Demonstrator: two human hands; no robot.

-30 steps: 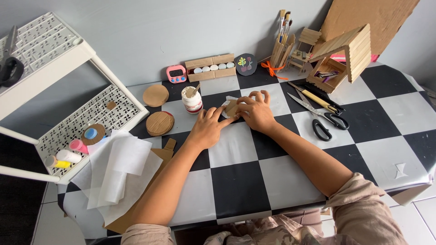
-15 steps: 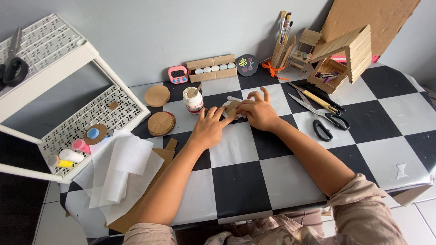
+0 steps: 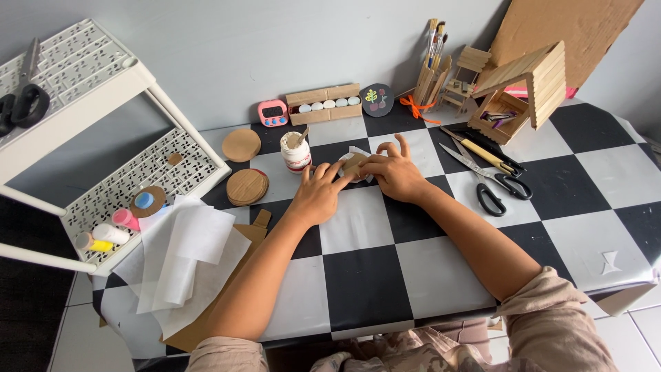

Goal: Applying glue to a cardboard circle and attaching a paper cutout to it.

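Brown cardboard, a small round piece (image 3: pixel 354 165) on a scrap of white paper (image 3: pixel 361 153), lies on the table (image 3: pixel 358 275) between both hands, on a white square next to a black one. The left hand (image 3: pixel 318 196) comes from the lower left, and its fingertips press flat on the near-left edge of the piece. The right hand (image 3: pixel 394 172) comes from the right, fingers bent and slightly spread, the tips holding the piece's right side; I cannot tell if it pinches the paper. Both hands are about equally near, and the piece has no clear long axis. Just beside it on the left stands a glue jar (image 3: pixel 297 151), so room there is narrow. Scissors (image 3: pixel 485 182) lie well apart on the right. Toward the person the table has open room.
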